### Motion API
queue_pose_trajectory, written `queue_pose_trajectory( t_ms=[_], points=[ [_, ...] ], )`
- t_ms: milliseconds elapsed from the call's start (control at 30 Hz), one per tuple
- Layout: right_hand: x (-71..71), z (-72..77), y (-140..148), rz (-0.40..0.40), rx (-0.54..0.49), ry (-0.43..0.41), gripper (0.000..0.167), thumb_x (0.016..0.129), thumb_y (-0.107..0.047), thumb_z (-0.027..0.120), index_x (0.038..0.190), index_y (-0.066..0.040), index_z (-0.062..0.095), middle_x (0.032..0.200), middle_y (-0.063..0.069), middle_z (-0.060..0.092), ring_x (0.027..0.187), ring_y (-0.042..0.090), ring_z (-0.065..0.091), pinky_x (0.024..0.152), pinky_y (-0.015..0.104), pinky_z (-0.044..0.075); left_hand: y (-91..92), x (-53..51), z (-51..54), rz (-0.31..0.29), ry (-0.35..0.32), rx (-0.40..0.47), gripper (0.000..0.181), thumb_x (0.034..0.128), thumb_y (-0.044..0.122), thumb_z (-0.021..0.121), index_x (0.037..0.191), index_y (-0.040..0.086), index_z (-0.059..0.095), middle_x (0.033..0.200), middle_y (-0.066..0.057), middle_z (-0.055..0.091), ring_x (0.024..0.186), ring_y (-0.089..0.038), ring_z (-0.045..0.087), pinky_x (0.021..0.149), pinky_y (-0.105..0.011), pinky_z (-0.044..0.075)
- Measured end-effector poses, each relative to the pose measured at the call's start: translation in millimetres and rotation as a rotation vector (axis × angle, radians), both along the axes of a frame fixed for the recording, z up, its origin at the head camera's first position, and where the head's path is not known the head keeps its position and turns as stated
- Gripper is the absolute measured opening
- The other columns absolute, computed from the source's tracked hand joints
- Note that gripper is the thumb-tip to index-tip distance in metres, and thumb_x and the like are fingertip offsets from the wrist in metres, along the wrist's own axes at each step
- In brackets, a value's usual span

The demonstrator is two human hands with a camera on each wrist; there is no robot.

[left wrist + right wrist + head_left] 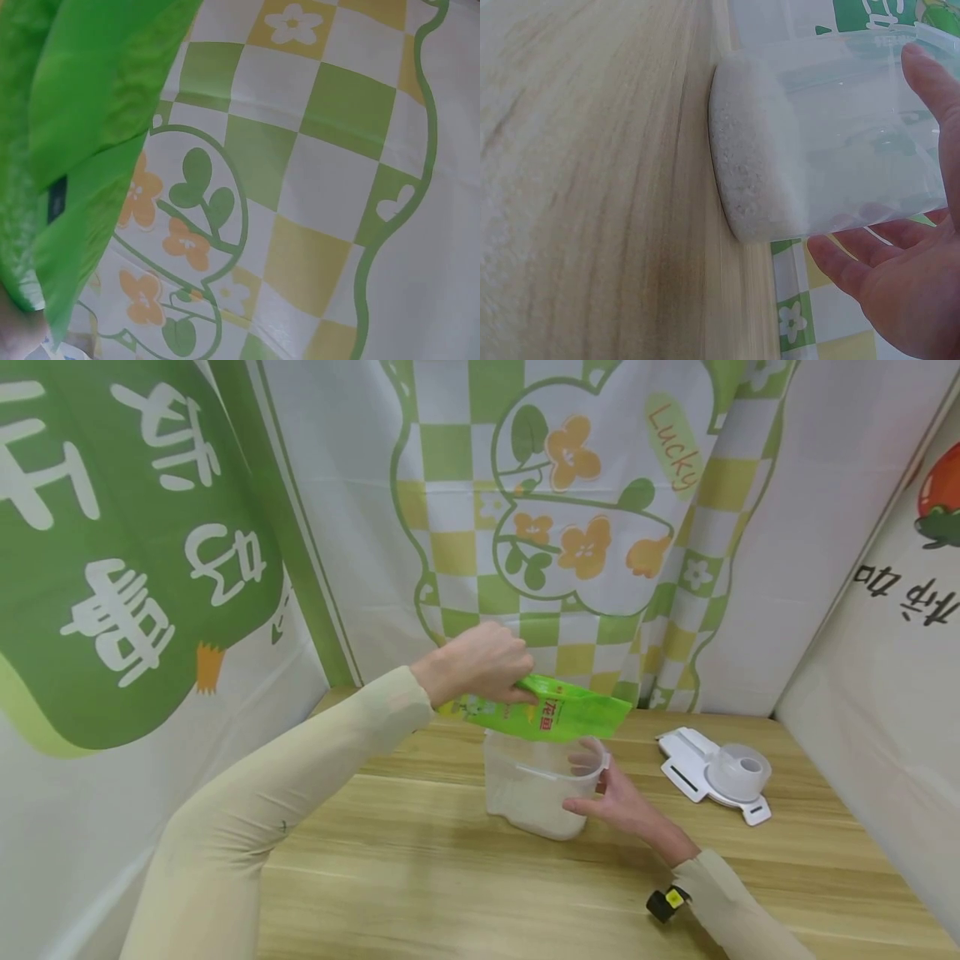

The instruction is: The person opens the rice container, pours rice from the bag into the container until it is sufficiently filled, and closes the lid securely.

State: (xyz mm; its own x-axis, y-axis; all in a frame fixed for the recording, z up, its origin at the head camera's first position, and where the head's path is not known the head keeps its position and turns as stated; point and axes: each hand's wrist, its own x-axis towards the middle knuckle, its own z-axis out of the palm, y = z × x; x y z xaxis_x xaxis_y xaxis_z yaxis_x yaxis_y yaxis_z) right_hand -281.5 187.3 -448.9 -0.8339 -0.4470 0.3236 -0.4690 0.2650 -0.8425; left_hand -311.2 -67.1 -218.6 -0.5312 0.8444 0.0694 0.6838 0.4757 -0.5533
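Green printed bag (pixel 562 710), clamped in the left hand (pixel 487 662), is tilted above the translucent plastic container (pixel 528 789) of white grains (pixel 742 150) on the table (pixel 405 877); right hand (pixel 618 802) curls loosely round the container's side. Risk: spillage, should the bag swing beyond the rim (pixel 540 772).

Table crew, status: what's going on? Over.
Left grip holding green bag over clear container. Right grip around container's side. White lid off right, not in the way.

Curtained tabletop nook; home or otherwise, can't tell.
Wood-grain table (pixel 420 877); printed hangings on three sides: checkered back panel (pixel 453 518), green-patterned left panel (pixel 142 543), lettered right panel (pixel 885 685).
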Motion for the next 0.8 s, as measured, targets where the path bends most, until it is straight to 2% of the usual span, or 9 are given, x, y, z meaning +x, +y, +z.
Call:
queue_pose_trajectory(
  t_ms=[267, 633, 800],
  points=[
    [0.2, -0.7, -0.1, 0.006, -0.016, -0.021, 0.093, 0.080, -0.010, 0.080, 0.149, 0.000, 0.019, 0.140, 0.033, 0.046, 0.125, 0.051, 0.050, 0.094, 0.030, 0.050, 2.1, 0.4, 0.7, -0.006, -0.006, -0.016, 0.057, 0.0917, 0.063, 0.054, 0.056, 0.023, 0.035, 0.053, 0.008, 0.048, 0.045, -0.006, 0.036, 0.042, -0.020, 0.032],
    [-0.9, -0.3, 0.5, 0.012, -0.017, -0.022, 0.092, 0.081, -0.010, 0.080, 0.149, 0.000, 0.019, 0.141, 0.033, 0.046, 0.125, 0.051, 0.051, 0.093, 0.028, 0.051, 5.4, 0.7, 4.7, 0.009, -0.032, -0.036, 0.052, 0.0919, 0.063, 0.054, 0.064, 0.020, 0.057, 0.063, 0.006, 0.062, 0.049, -0.007, 0.045, 0.044, -0.021, 0.042],
    [-1.0, -0.3, 0.7, 0.009, -0.013, -0.019, 0.093, 0.081, -0.010, 0.080, 0.149, 0.000, 0.019, 0.141, 0.033, 0.046, 0.125, 0.050, 0.051, 0.093, 0.026, 0.051, 5.4, 0.3, 4.9, 0.008, -0.025, -0.038, 0.052, 0.0917, 0.063, 0.053, 0.064, 0.019, 0.059, 0.064, 0.005, 0.064, 0.049, -0.007, 0.046, 0.044, -0.021, 0.042]
  ],
)
